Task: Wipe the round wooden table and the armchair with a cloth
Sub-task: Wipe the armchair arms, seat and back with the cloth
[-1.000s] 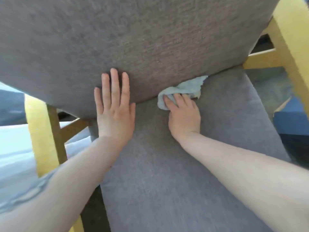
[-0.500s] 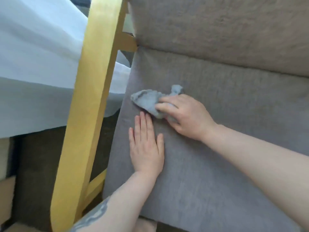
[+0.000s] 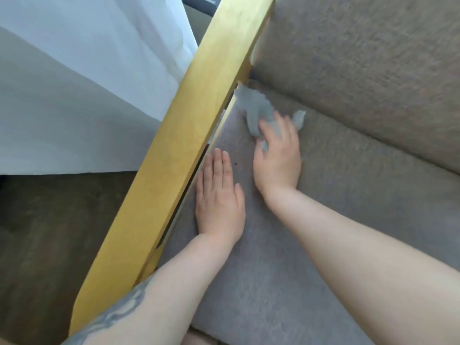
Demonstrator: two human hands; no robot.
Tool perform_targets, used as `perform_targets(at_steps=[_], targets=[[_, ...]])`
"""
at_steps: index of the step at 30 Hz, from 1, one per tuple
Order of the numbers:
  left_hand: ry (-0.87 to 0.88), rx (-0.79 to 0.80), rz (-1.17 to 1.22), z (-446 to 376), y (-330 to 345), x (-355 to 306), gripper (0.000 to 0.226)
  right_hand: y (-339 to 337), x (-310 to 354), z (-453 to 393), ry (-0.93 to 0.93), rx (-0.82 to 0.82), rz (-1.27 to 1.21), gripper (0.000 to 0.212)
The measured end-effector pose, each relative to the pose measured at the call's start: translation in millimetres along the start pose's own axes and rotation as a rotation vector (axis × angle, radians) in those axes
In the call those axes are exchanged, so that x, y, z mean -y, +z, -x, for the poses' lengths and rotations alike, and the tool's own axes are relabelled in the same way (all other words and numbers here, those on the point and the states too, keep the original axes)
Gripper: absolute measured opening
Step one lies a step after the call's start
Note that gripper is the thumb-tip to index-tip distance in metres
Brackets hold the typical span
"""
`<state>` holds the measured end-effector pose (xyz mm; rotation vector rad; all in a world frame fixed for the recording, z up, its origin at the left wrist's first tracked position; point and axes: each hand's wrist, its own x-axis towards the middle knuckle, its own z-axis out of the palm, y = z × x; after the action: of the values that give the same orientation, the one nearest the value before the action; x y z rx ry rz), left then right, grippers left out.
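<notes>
1. Your right hand [image 3: 277,158] is on the cloth [image 3: 258,110], fingers bent over it and pressing it onto the seat cushion [image 3: 323,220]. The fingertips are motion-blurred, so you can't tell exactly how they hold it.
2. The cloth is small, pale blue-grey, crumpled and bunched. One end sticks out toward the wooden armrest [image 3: 179,135], and a smaller tuft shows on the other side of your fingers.
3. The cloth sits at the back left corner of the seat, just beside the armrest and close to the seam under the back cushion [image 3: 373,58].
4. Your left hand [image 3: 219,195] lies flat, palm down, on the seat, fingers straight and together, holding nothing. It's just beside the armrest and near your right hand, not touching it.
5. The armchair has grey textured fabric and a yellow-toned wooden frame. A small dark speck shows on the seat between your hands.
6. There's a tattoo [image 3: 117,312] on your left forearm.
7. White fabric [image 3: 74,83] hangs left of the armrest over dark floor [image 3: 49,232].
</notes>
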<state>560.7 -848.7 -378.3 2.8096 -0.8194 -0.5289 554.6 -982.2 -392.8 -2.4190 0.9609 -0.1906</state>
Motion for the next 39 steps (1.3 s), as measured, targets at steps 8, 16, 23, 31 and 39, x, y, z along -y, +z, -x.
perform_targets(at_steps=[8, 16, 23, 31, 39], targets=[[0.496, -0.276, 0.360, -27.8, -129.7, -15.9, 0.050, -120.9, 55.6, -40.1, -0.244, -0.186, -0.201, 0.033], [0.296, -0.160, 0.081, -83.4, -127.7, 7.9, 0.058, -129.5, 114.8, -150.3, -0.475, 0.129, 0.260, 0.037], [0.471, -0.120, -0.048, -167.1, -139.1, -24.4, 0.057, -286.1, 133.3, -152.5, -0.827, -0.189, 0.391, 0.032], [0.382, -0.159, -0.023, -190.7, -134.1, -49.8, 0.055, -304.2, 172.0, -224.5, -0.555, -0.301, 0.918, 0.021], [0.366, -0.151, -0.041, -192.7, -132.6, -47.8, 0.056, -283.0, 224.8, -254.4, -0.400, 0.395, 1.179, 0.028]])
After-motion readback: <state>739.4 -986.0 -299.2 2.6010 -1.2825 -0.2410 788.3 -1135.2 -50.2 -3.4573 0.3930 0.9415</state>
